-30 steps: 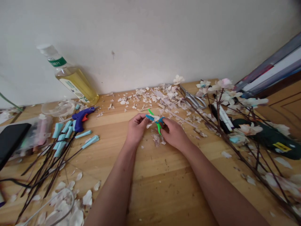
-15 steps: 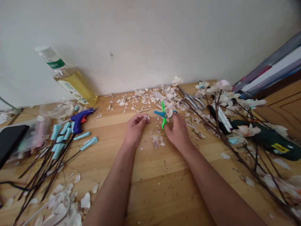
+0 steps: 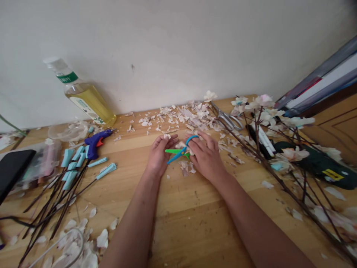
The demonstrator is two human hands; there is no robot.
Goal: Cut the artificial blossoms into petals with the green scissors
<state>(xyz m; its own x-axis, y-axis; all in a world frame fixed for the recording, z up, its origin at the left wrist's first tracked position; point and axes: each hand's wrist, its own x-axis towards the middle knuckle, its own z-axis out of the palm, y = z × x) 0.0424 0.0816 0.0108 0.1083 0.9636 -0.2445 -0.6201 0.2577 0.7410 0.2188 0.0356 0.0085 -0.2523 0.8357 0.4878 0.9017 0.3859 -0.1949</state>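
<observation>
Right now your right hand (image 3: 208,158) is gripping the scissors (image 3: 183,151) loosely, its fingers bending about the blue and green handles. The blades are standing parted and pointing left, reaching close to the palm of your left hand (image 3: 158,154). That hand is half curling, with a small petal (image 3: 167,136) lying at its fingertips; whether the grip is pinching the petal or just carrying it, you cannot tell from this view. Some pale bits (image 3: 181,144) are showing by your right fingers, partly hidden by the scissors.

You seem to be trimming petals, probably at a pause between cuts, since nothing is clearly lying between the blades. The next move is probably calling for a firm left pinch on one petal's edge, with the blades squaring up to it and keeping clear of your palm.

Just below the scissors, scraps (image 3: 185,168) are lying on the counter (image 3: 173,223). Beyond your hands, a heap of cuttings (image 3: 192,115) is spreading towards the wall, with shears (image 3: 230,120) resting beside it. A flowering branch (image 3: 287,189) is stretching along your right; on your left, a glue gun (image 3: 93,143) is lying near blue-tipped stems (image 3: 69,180).
</observation>
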